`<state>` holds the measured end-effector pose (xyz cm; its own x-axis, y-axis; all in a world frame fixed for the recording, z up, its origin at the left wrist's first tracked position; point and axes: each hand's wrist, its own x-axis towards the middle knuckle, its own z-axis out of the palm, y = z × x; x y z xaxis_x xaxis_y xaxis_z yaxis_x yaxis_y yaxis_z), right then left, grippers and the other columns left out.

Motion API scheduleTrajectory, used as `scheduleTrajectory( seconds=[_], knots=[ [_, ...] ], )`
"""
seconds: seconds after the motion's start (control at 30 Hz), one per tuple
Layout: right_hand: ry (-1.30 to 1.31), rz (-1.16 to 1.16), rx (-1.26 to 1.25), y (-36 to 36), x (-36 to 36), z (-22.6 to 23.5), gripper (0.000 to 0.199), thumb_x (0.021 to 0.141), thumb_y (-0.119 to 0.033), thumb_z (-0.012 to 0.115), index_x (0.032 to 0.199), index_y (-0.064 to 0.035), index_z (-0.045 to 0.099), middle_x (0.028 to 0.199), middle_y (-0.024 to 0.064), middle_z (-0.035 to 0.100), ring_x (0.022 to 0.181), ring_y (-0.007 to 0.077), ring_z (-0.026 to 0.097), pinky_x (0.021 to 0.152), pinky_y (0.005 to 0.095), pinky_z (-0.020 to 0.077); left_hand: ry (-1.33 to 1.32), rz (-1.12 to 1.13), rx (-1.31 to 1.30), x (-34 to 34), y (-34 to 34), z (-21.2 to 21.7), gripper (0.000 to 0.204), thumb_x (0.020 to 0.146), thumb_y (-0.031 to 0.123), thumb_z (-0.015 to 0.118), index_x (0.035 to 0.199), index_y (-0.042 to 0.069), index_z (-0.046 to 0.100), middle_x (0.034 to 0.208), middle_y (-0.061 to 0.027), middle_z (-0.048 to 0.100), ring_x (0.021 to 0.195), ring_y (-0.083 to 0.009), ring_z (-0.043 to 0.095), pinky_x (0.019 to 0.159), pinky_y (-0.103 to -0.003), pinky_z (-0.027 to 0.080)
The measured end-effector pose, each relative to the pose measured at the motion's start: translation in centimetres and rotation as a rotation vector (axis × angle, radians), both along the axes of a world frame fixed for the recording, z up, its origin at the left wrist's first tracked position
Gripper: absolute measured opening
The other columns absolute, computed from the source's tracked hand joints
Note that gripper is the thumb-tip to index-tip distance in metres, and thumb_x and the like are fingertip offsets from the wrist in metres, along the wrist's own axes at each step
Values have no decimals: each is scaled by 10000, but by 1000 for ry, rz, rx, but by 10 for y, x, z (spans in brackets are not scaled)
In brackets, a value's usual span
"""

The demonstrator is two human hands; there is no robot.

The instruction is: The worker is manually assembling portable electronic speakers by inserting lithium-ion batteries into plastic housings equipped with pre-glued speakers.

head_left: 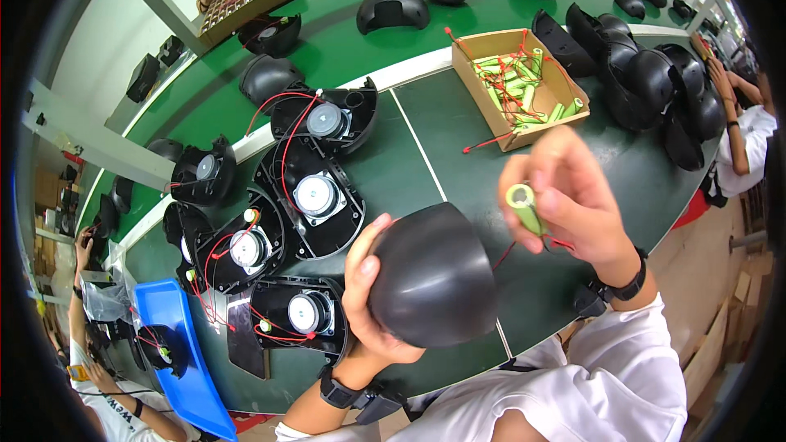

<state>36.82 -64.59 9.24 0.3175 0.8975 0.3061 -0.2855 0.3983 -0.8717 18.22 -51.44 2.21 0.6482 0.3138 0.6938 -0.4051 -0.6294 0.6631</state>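
My left hand (pixel 362 299) is closed around the side of a smooth black plastic shell (pixel 434 274), whose rounded outside is turned up and hides its inside. Between the thumb and fingers of my right hand (pixel 577 200) is a green cylindrical battery (pixel 528 214), tilted with one end facing up. A red wire (pixel 505 255) runs between the battery and the shell's right side. Beyond my right hand stands an open cardboard box (pixel 481 105) holding several green batteries (pixel 520 82) with red leads. Left of the shell lie black half-shells fitted with round speakers (pixel 316 195).
Black shells (pixel 651 78) are piled at the right of the dark green table (pixel 426 155). A blue tray (pixel 184 352) sits at the left edge. Behind a white rail, a green conveyor belt (pixel 327 41) carries more shells. Other people work at the left, right and far side.
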Motion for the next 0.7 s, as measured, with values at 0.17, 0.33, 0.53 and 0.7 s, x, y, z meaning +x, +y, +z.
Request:
scheduleTrajectory(
  seconds=[0.17, 0.33, 0.53, 0.7],
  knots=[
    [101, 211, -176, 2, 2, -6, 171, 902, -116, 557, 1022, -29, 472, 934, 111, 597, 689, 116, 590, 577, 219, 452, -62, 67, -7, 6, -5, 2, 735, 862, 190, 587, 1406, 112, 99, 1355, -280, 324, 1142, -338, 491, 949, -441, 430],
    [-67, 188, -272, -1, -13, -3, 263, 809, 11, 646, 1029, 0, 502, 997, 101, 616, 854, 116, 615, 727, 242, 511, 51, 29, -317, -8, -11, -2, 887, 767, 126, 700, 1397, 146, 76, 1362, -326, 272, 1159, -371, 484, 947, -447, 431],
    [-332, -119, -133, 3, -24, -8, 135, 758, 1, 704, 863, 2, 620, 869, 61, 609, 762, 89, 597, 622, 202, 474, 177, 47, -340, -14, -10, -3, 896, 772, 132, 690, 1401, 112, 52, 1348, -340, 295, 1155, -369, 480, 967, -443, 400],
    [-366, -207, -38, 2, -26, -11, 164, 727, -11, 737, 847, -10, 625, 835, 65, 617, 706, 93, 593, 554, 201, 455, 155, 57, -298, -14, -7, -2, 894, 775, 223, 682, 1403, 101, 57, 1342, -342, 308, 1165, -367, 464, 959, -443, 388]
  ],
)
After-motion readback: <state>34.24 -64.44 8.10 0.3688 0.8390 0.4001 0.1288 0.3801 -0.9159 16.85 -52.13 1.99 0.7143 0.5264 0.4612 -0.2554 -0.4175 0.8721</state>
